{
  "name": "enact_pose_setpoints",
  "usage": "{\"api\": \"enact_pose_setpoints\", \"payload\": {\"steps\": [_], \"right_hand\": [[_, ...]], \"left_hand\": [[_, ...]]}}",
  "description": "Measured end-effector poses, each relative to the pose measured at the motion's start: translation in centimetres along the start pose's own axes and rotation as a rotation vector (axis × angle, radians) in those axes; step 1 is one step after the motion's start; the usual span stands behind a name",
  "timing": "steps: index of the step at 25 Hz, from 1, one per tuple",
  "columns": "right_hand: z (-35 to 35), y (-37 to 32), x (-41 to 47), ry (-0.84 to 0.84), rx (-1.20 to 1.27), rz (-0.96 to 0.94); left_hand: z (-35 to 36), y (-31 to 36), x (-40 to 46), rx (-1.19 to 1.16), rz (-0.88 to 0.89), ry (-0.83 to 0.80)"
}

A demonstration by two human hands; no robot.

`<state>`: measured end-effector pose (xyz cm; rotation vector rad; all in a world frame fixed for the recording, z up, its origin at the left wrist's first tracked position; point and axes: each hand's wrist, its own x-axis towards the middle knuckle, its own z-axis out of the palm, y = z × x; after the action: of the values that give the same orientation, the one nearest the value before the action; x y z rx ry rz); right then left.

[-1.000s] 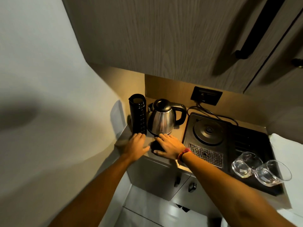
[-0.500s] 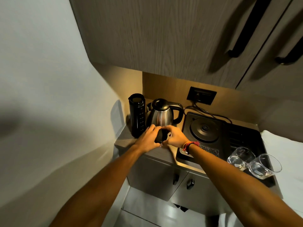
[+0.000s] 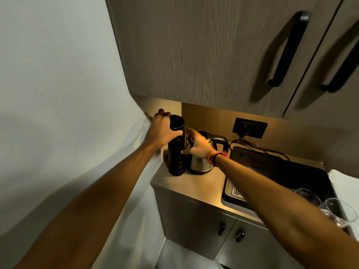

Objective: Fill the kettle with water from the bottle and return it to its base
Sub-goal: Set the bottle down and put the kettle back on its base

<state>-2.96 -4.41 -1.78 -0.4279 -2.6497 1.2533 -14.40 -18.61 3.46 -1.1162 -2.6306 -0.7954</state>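
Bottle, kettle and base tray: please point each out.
Black bottle [image 3: 176, 154], head view: middle of its side wall.
Steel kettle [image 3: 200, 164], head view: lower steel body.
Black base tray [image 3: 287, 171], head view: bare top surface.

1. Dim room; warm light falls from beneath the cupboard [image 3: 204, 55] onto the bench [image 3: 196, 186].
2. Cupboard handles [image 3: 287, 49] cast long shadows toward 7 o'clock.
3. Wide-angle bending at edges; slight softness and blur on the glasses [image 3: 338, 212] at 4 o'clock.

I see a pale wall [image 3: 58, 94] on the left, wood-grain upper cabinets [image 3: 204, 55] with black handles [image 3: 287, 49], a warm-lit wooden counter [image 3: 194, 183], and grey lower cabinet doors [image 3: 194, 226] beneath.
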Motion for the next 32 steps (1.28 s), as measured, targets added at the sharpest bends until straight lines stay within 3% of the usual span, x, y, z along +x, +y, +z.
{"api": "enact_pose_setpoints", "payload": {"steps": [3,8,12,14,16,17,19,21,25,29,32], "right_hand": [[2.8,-0.8,0.7,0.061,0.014,0.030],[3.6,-0.8,1.3,0.089,0.011,0.053],[1.0,0.3,0.5,0.082,-0.239,-0.074],[-1.7,1.8,0.2,0.111,-0.357,-0.122],[-4.7,4.0,0.1,0.127,-0.396,-0.060],[-6.2,5.0,0.1,0.105,-0.423,0.008],[-8.4,6.8,0.2,-0.011,-0.481,0.147],[-9.0,7.8,0.5,-0.109,-0.474,0.224],[-8.2,8.7,0.9,-0.041,-0.446,0.239],[-7.8,9.6,1.0,-0.030,-0.548,0.188],[-8.2,9.6,1.3,-0.021,-0.584,0.168]], "left_hand": [[-0.1,-0.8,0.7,-0.012,-0.042,-0.153],[0.2,-0.4,1.5,0.119,0.023,-0.268],[-1.2,-0.3,2.0,0.259,0.015,-0.430],[-2.1,0.9,2.3,0.439,0.110,-0.320],[-1.4,3.3,2.5,0.433,0.305,-0.120],[-0.3,4.8,2.4,0.381,0.384,-0.099],[3.4,7.8,1.5,0.260,0.439,-0.236],[7.6,9.5,1.0,0.209,0.360,-0.396],[12.6,9.7,2.6,0.338,0.091,-0.601],[15.0,9.3,4.3,0.483,0.035,-0.590],[15.1,9.0,4.9,0.438,0.002,-0.565]]}}
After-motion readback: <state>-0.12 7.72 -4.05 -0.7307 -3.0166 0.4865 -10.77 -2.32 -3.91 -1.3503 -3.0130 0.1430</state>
